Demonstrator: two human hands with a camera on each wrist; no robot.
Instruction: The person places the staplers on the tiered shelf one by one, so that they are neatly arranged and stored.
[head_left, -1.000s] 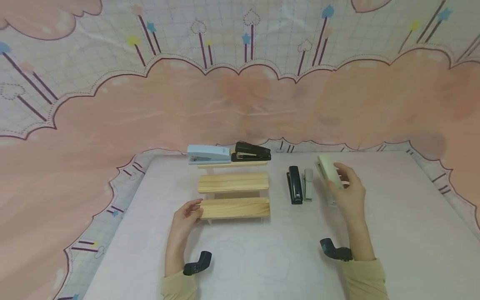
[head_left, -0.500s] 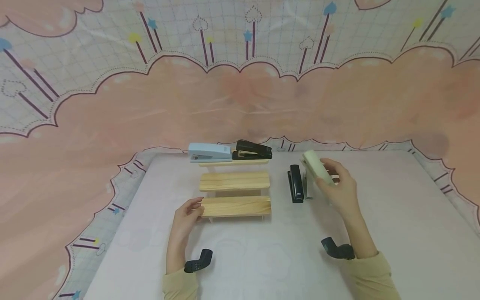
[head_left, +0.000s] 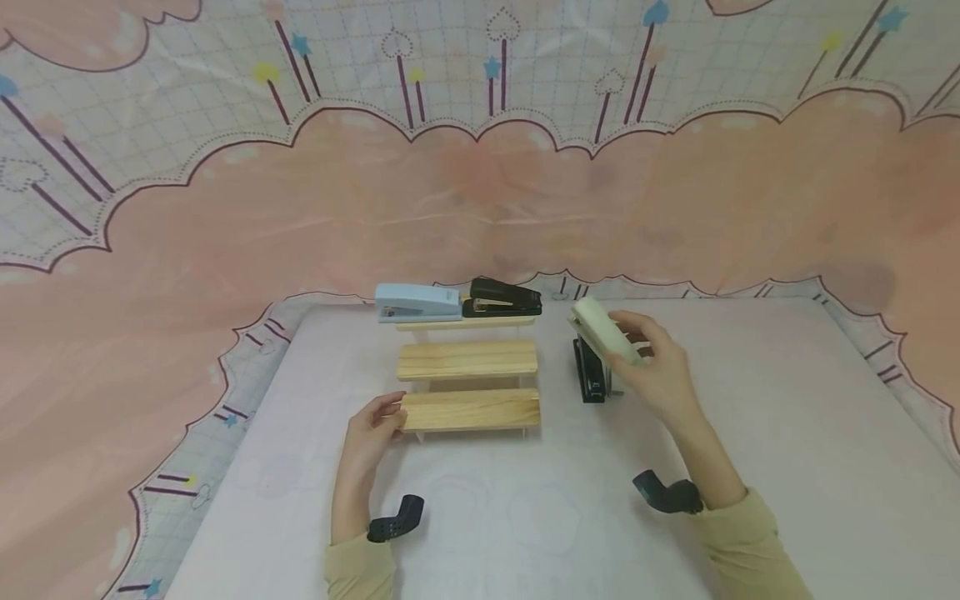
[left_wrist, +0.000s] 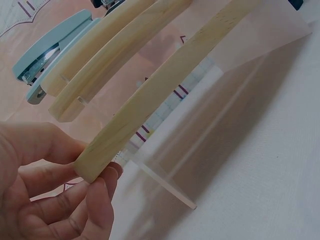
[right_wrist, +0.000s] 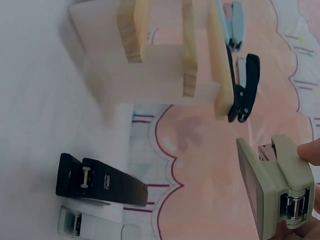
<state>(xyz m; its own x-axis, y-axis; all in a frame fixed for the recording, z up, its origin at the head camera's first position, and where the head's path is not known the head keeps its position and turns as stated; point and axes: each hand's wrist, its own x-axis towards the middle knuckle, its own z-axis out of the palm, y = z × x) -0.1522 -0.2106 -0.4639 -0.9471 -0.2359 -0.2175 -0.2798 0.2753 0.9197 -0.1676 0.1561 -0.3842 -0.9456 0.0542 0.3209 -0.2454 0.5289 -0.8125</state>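
My left hand (head_left: 372, 427) pinches the left end of the lowest plank of a three-step wooden display stand (head_left: 471, 410), fingers on top and below in the left wrist view. My right hand (head_left: 660, 367) holds a pale green stapler (head_left: 602, 327) by its sides, raised off the table and tilted. In the head view it partly hides a black stapler (head_left: 591, 379); a small whitish stapler (right_wrist: 95, 225) beside that one shows in the right wrist view. On the top step lie a light blue stapler (head_left: 418, 302) and another black stapler (head_left: 502, 297), end to end.
A white table (head_left: 480, 517) carries everything. Behind it hangs a patterned peach and white cloth (head_left: 487, 192). The middle step (head_left: 467, 360) of the stand is bare wood. Black cameras (head_left: 397, 518) are strapped to both wrists.
My right hand has lifted the green stapler and carried it left, from beside the whitish stapler to over the black one. My left hand stays on the stand.
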